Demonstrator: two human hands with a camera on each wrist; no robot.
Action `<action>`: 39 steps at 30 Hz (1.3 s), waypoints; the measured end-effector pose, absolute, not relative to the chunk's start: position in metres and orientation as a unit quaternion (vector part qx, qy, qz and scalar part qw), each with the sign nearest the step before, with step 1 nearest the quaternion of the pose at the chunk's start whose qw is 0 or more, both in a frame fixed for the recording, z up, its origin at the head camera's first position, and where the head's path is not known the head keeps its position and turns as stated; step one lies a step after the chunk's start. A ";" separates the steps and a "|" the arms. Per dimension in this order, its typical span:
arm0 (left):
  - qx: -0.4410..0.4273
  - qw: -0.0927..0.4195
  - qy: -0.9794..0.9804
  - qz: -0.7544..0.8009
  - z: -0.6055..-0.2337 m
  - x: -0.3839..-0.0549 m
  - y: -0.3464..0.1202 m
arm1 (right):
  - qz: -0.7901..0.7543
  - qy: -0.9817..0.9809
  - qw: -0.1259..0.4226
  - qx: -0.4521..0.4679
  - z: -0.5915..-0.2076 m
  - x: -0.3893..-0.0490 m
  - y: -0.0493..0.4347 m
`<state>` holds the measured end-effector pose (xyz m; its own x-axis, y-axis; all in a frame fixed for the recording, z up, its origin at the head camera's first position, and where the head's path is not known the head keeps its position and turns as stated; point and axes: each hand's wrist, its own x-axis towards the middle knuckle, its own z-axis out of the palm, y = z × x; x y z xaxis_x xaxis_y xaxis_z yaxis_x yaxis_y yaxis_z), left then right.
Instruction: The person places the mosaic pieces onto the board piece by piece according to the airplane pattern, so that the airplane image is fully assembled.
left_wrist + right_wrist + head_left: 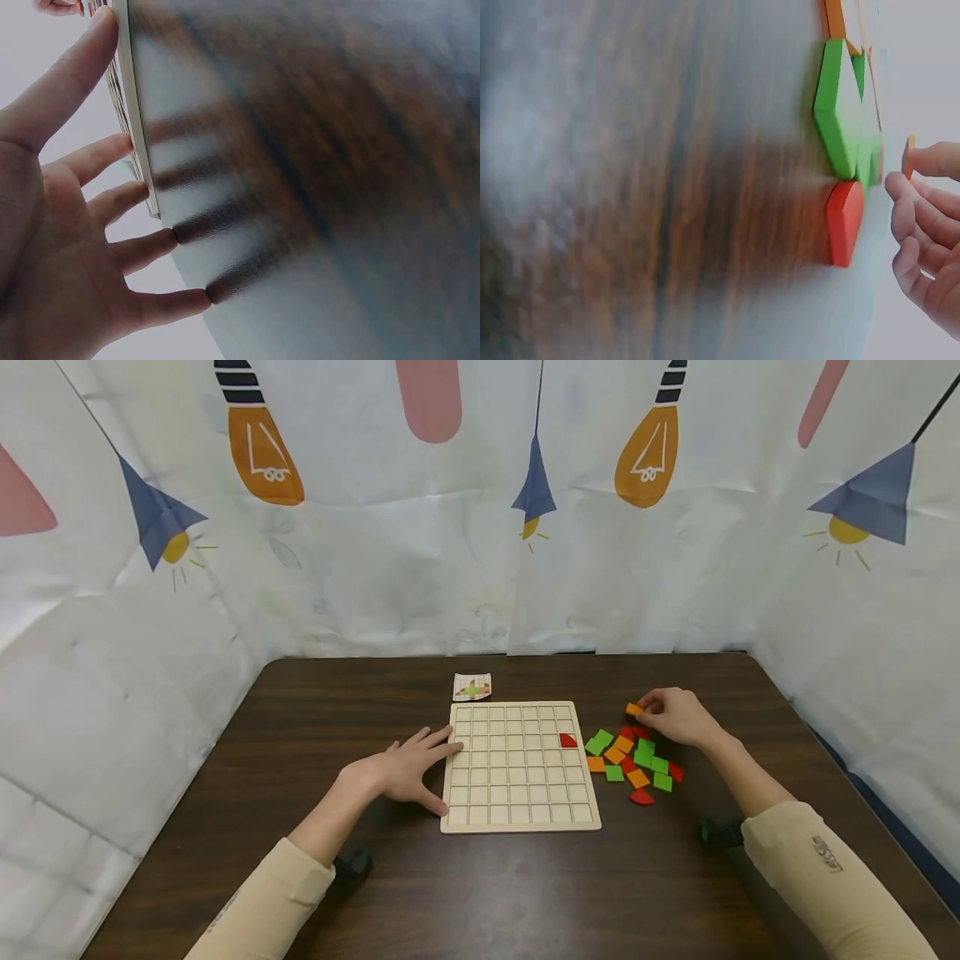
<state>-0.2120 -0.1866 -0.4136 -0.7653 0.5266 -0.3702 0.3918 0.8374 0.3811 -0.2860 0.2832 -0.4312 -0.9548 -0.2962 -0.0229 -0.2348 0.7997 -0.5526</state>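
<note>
Dark wood-grained bench (510, 893), patterned white curtain (420, 577) behind; gridded board (517, 777) noted at frame centre.
Right of centre, an orange tile (633, 709) is pinched by the right hand (678, 715) near loose coloured tiles (627, 765). The board's left edge is touched by the left hand (403, 768), fingers spread. One red piece (567, 741) is seen at the board's upper right.

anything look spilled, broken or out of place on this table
Nothing stands out as spilled or visibly broken. The loose tiles right of the board lie jumbled at mixed angles, which looks a bit untidy, but they are grouped together. One red piece sits alone on the board.
</note>
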 end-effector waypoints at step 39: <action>0.246 0.221 0.934 0.138 -0.417 -0.215 -0.188 | -0.337 0.901 0.098 -0.254 -0.427 -0.249 0.222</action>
